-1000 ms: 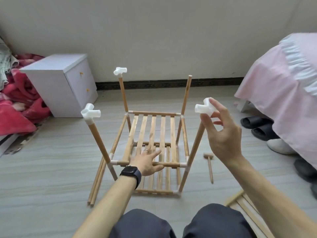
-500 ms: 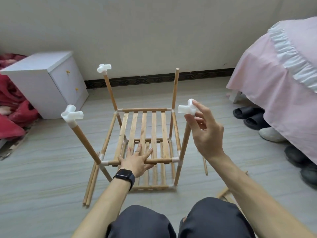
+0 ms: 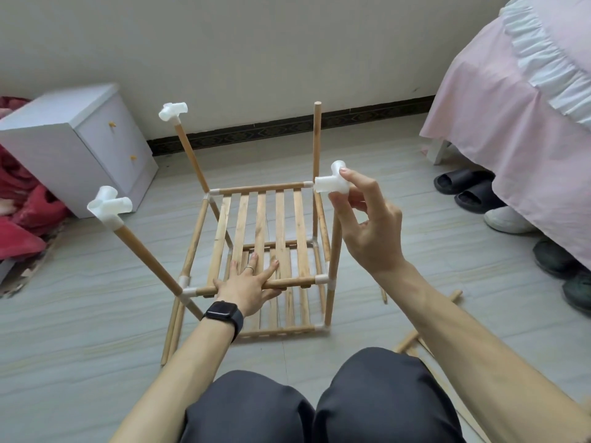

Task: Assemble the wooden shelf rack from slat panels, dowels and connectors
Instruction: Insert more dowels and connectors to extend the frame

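A half-built wooden rack (image 3: 265, 225) stands on the floor before my knees, with two slat panels stacked and several upright dowels. My left hand (image 3: 248, 284) grips the front rail of the upper slat panel. My right hand (image 3: 364, 225) pinches a white three-way connector (image 3: 332, 182) sitting on top of the near-right dowel (image 3: 334, 251). White connectors cap the near-left dowel (image 3: 110, 206) and the far-left dowel (image 3: 172, 110). The far-right dowel (image 3: 316, 139) has a bare top.
A white bedside cabinet (image 3: 80, 145) stands at the left by red bedding (image 3: 22, 219). A pink-skirted bed (image 3: 518, 107) and several shoes (image 3: 470, 190) are at the right. Loose dowels (image 3: 172, 324) lie left of the rack, more wooden parts (image 3: 412, 343) by my right knee.
The view shifted right and closer. My right hand stayed on the white connector atop the near-right dowel. My left hand went from resting flat on the slats to gripping the front rail.
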